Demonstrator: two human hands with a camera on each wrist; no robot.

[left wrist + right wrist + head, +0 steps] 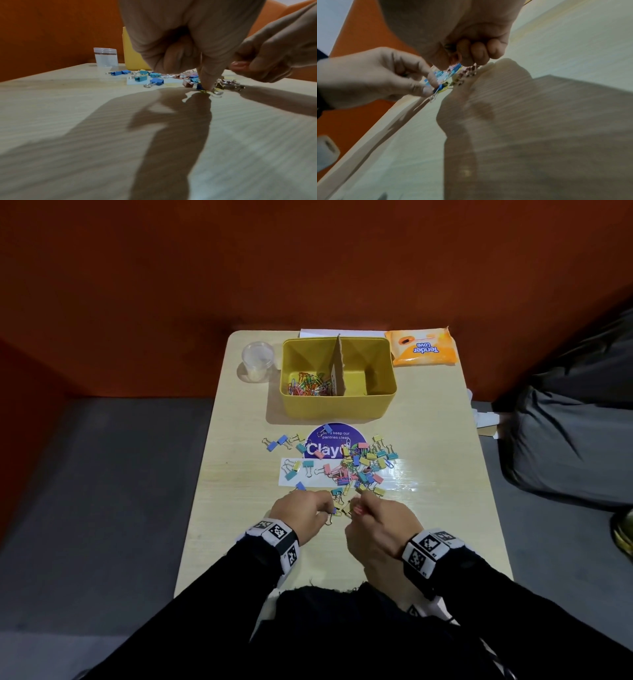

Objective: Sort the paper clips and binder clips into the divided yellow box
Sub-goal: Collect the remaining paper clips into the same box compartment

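A: At the near edge of the clip pile, what are the hands doing?

B: The left hand [301,513] has its fingers [206,75] curled down on the tabletop [239,501], pinching a blue binder clip [437,88] between thumb and forefinger. The right hand [380,523] sits just beside it, fingers clenched; metal clip handles poke out under them in the right wrist view, so it grips a few binder clips, though I cannot tell how many.

A: And beyond the hands?

B: The loose binder clips [363,463], blue, teal, yellow and pink, lie scattered with a few paper clips among them. They spread over a white strip [308,479] and a round purple sticker [334,441].

A: Where is the box?

B: Further back, the yellow box [337,405] stands upright, split by a cardboard divider [339,368]. Coloured paper clips [308,386] fill the bottom of its left compartment. How much lies in the right one I cannot tell.

A: Anything beside it?

B: A clear plastic cup [257,361] stands to its left, and an orange packet [423,345] lies at the far right corner.
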